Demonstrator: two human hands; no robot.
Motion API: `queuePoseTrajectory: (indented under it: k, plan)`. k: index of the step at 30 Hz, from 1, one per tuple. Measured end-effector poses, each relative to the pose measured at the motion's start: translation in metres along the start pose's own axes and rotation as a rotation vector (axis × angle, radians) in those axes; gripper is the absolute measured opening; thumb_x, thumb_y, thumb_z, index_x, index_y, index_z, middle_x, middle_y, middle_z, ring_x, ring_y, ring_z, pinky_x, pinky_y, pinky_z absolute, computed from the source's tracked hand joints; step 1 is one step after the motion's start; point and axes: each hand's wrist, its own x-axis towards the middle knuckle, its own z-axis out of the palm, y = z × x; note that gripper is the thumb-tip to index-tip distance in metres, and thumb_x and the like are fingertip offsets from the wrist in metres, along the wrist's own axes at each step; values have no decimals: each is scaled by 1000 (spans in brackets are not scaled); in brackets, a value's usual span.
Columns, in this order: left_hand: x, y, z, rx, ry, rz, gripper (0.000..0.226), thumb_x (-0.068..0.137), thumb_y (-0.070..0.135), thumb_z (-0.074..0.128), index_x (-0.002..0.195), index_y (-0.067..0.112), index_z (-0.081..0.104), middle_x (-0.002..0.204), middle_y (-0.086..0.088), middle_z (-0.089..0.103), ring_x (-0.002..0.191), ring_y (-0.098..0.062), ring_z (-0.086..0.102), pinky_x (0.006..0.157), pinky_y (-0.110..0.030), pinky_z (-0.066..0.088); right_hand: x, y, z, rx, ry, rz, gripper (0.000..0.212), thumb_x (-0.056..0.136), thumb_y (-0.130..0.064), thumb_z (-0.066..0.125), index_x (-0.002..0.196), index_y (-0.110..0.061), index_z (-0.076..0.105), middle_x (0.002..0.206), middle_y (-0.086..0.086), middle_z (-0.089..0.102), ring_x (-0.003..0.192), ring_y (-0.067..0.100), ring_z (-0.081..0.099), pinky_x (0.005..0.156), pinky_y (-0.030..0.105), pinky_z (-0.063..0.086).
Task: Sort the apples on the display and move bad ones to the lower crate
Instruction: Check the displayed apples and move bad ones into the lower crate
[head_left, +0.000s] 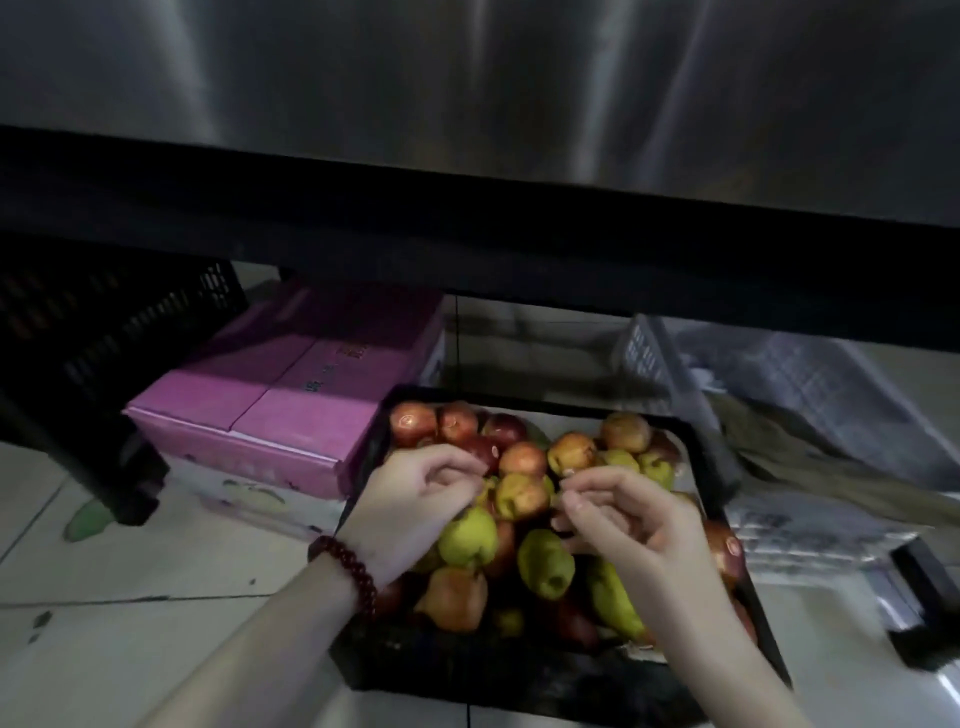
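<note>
- Fingers (457, 470) of the left hand (415, 499) are loosely curled, tips near the thumb, apparently clamped on nothing; motion blur prevents certainty.
- Right hand (618, 519) likewise half-curled, empty as far as visible, hovering just above the fruit.
- Apples (519, 457), red and green mixed, lie heaped in the lower crate (519, 670) on the floor, under the display's edge (467, 228), probably as rejects.
- Pink box (280, 410) sits beside the crate.

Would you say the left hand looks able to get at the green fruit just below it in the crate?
Probably yes: the left hand hovers right above the green fruit, which lies on top of the pile in the crate, uncovered.
</note>
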Motion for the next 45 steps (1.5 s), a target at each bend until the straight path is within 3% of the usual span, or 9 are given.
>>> queuePoseTrajectory:
  k: [4, 8, 13, 19, 25, 30, 34, 38, 45]
  plan:
    - [57, -41, -9, 236, 113, -75, 15, 77, 16, 59, 78, 29, 67, 86, 3, 74, 87, -20, 68, 86, -37, 55, 11, 18, 3, -7, 1, 18, 9, 82, -14, 71, 79, -22, 74, 74, 13, 70, 81, 32, 69, 66, 31, 59]
    - [124, -62, -26, 612, 163, -49, 38, 81, 0, 57, 117, 11, 61, 116, -18, 62, 111, -35, 58, 94, -34, 44, 23, 31, 5, -40, 18, 48, 6, 84, -18, 73, 81, -23, 73, 74, 18, 66, 84, 38, 67, 78, 52, 57]
    - [189, -88, -44, 1153, -88, -22, 74, 83, 7, 57, 145, 34, 28, 150, -17, 25, 131, -41, 32, 107, -45, 38, 36, 44, 3, -84, 5, 73, 4, 84, -22, 71, 82, -25, 72, 66, 10, 62, 84, 37, 66, 78, 53, 56]
    - [208, -109, -27, 1280, -293, 0, 85, 83, 1, 56, 148, 36, 15, 157, -14, 8, 141, -39, 19, 115, -43, 28, 54, 56, 6, -121, -5, 121, 9, 88, -19, 67, 80, -21, 71, 74, 23, 61, 74, 30, 64, 69, 37, 58]
    - [190, -108, -38, 871, 89, 35, 80, 73, 17, 75, 143, 25, 36, 135, -22, 46, 121, -39, 48, 101, -37, 42, 98, 75, 36, -336, -37, 110, 11, 86, -25, 69, 93, -17, 68, 70, -9, 57, 62, 2, 52, 54, 13, 43]
    - [175, -70, -48, 511, 340, -123, 59, 64, 32, 85, 111, 6, 62, 100, -16, 66, 102, -35, 62, 81, -32, 47, 156, 87, 85, -646, -184, 53, 46, 81, -27, 70, 122, -14, 56, 117, 7, 62, 109, 22, 59, 89, 23, 44]
    - [166, -51, -54, 339, 336, -241, 49, 63, 38, 85, 87, 2, 63, 91, -14, 65, 89, -32, 63, 71, -29, 47, 179, 97, 126, -801, -394, 199, 79, 75, -30, 76, 141, -11, 37, 141, 15, 44, 132, 33, 42, 106, 37, 42]
    - [157, -40, -53, 273, 306, -260, 56, 63, 40, 85, 96, 7, 53, 100, -11, 60, 94, -27, 58, 81, -32, 49, 175, 104, 153, -1139, -554, 350, 100, 78, -37, 75, 152, -12, 12, 154, 14, 27, 146, 36, 9, 112, 47, 30]
    - [141, -33, -48, 160, 299, -202, 72, 62, 35, 86, 114, 14, 42, 104, -5, 53, 94, -21, 51, 83, -29, 43, 164, 116, 150, -1007, -304, 109, 74, 77, -27, 71, 141, -16, 34, 138, 9, 46, 131, 32, 38, 103, 43, 40]
